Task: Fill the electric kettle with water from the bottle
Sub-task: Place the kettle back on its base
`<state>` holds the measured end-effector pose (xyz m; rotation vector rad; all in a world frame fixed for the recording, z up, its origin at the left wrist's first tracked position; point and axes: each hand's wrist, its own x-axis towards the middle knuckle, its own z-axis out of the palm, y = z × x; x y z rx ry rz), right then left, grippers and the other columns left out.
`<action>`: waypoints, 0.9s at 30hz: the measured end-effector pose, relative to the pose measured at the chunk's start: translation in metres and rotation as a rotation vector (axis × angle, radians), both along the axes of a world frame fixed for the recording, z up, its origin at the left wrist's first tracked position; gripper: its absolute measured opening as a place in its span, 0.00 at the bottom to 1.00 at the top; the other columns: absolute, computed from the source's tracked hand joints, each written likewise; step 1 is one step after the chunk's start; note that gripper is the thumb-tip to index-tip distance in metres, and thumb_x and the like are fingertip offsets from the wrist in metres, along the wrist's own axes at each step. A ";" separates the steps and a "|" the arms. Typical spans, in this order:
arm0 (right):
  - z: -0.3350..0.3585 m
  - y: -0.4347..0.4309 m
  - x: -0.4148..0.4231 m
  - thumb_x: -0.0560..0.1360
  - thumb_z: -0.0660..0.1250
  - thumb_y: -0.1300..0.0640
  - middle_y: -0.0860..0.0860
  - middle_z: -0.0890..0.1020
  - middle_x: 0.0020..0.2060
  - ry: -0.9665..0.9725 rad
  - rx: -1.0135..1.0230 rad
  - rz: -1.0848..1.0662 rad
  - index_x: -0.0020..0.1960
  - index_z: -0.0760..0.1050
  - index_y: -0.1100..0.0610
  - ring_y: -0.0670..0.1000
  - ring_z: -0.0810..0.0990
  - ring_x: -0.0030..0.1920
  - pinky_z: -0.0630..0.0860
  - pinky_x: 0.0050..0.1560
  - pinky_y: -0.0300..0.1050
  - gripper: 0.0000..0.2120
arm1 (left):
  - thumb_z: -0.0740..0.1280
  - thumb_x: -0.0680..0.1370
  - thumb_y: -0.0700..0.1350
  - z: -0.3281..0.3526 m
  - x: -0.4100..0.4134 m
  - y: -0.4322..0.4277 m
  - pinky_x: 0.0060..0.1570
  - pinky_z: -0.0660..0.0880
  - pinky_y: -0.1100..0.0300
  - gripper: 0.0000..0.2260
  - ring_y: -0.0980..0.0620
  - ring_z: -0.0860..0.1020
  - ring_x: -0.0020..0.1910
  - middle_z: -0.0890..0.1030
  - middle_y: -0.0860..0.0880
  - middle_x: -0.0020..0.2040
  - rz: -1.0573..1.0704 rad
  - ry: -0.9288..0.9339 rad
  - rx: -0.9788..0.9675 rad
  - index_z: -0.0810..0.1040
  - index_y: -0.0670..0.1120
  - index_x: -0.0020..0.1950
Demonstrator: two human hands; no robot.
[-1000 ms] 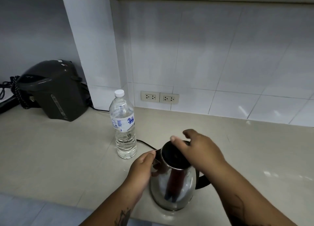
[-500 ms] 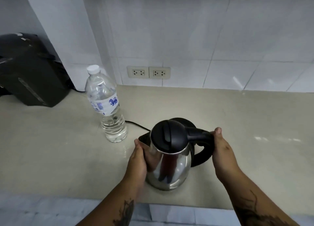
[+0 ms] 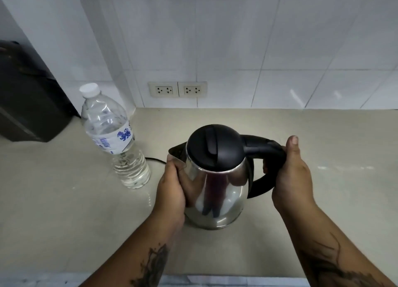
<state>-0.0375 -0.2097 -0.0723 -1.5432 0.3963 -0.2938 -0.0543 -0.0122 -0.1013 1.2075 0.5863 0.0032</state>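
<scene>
A shiny steel electric kettle [image 3: 217, 191] with a closed black lid stands on the beige counter [image 3: 64, 200], spout to the left, black handle to the right. My left hand [image 3: 171, 189] presses against the kettle's left side just under the spout. My right hand [image 3: 293, 176] wraps the black handle, thumb up. A clear plastic water bottle [image 3: 114, 135] with a white cap and a blue-printed label stands upright to the kettle's left, cap on, apart from both hands.
A black appliance [image 3: 28, 97] sits at the far left against the wall. A black cord [image 3: 155, 160] runs along the counter behind the bottle. Two wall sockets [image 3: 177, 89] sit in the white tiles. The counter's front edge is just below my forearms.
One second ago my right hand was on top of the kettle; it now grips the handle, and the lid is closed. The view has tilted down and closer.
</scene>
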 end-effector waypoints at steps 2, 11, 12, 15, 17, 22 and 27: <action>0.011 -0.005 0.017 0.77 0.50 0.35 0.50 0.76 0.25 -0.030 0.005 -0.010 0.30 0.75 0.54 0.53 0.73 0.32 0.67 0.41 0.49 0.29 | 0.59 0.80 0.58 0.013 0.022 -0.005 0.50 0.75 0.54 0.18 0.51 0.82 0.48 0.87 0.50 0.41 -0.020 0.000 -0.001 0.83 0.52 0.41; 0.007 -0.029 0.091 0.74 0.52 0.34 0.54 0.76 0.28 -0.030 0.010 -0.040 0.30 0.75 0.56 0.54 0.74 0.34 0.69 0.44 0.51 0.29 | 0.56 0.79 0.63 0.021 0.098 -0.032 0.68 0.71 0.46 0.24 0.47 0.80 0.56 0.85 0.45 0.52 -0.088 0.033 0.025 0.82 0.48 0.57; 0.003 -0.030 0.096 0.75 0.52 0.35 0.54 0.76 0.28 -0.024 0.002 -0.041 0.31 0.75 0.57 0.54 0.74 0.33 0.68 0.43 0.50 0.29 | 0.56 0.79 0.63 0.017 0.102 -0.034 0.68 0.71 0.45 0.24 0.46 0.80 0.58 0.85 0.45 0.52 -0.095 0.042 0.025 0.83 0.48 0.56; -0.007 -0.033 0.103 0.75 0.53 0.36 0.55 0.76 0.29 -0.011 -0.020 -0.022 0.32 0.74 0.59 0.54 0.73 0.33 0.68 0.42 0.49 0.29 | 0.55 0.79 0.63 0.006 0.107 -0.038 0.68 0.71 0.47 0.22 0.47 0.80 0.58 0.85 0.46 0.52 -0.105 0.055 0.036 0.83 0.51 0.50; -0.013 -0.035 0.105 0.75 0.52 0.36 0.55 0.75 0.29 0.011 -0.033 -0.006 0.32 0.73 0.59 0.54 0.73 0.33 0.68 0.42 0.49 0.29 | 0.55 0.80 0.62 0.001 0.109 -0.039 0.67 0.72 0.49 0.21 0.48 0.80 0.55 0.85 0.47 0.49 -0.109 0.060 0.033 0.82 0.51 0.47; -0.019 -0.035 0.111 0.75 0.52 0.36 0.56 0.75 0.29 0.038 -0.017 -0.006 0.32 0.73 0.59 0.55 0.72 0.34 0.67 0.43 0.50 0.29 | 0.53 0.82 0.58 0.001 0.117 -0.040 0.61 0.72 0.52 0.19 0.54 0.77 0.44 0.81 0.49 0.43 -0.112 0.057 0.071 0.79 0.52 0.43; -0.021 -0.034 0.109 0.76 0.52 0.37 0.55 0.74 0.28 0.043 0.002 0.006 0.32 0.73 0.59 0.54 0.72 0.32 0.66 0.41 0.49 0.28 | 0.53 0.82 0.58 -0.005 0.119 -0.037 0.56 0.73 0.52 0.20 0.52 0.77 0.44 0.81 0.48 0.42 -0.087 0.084 0.074 0.79 0.51 0.43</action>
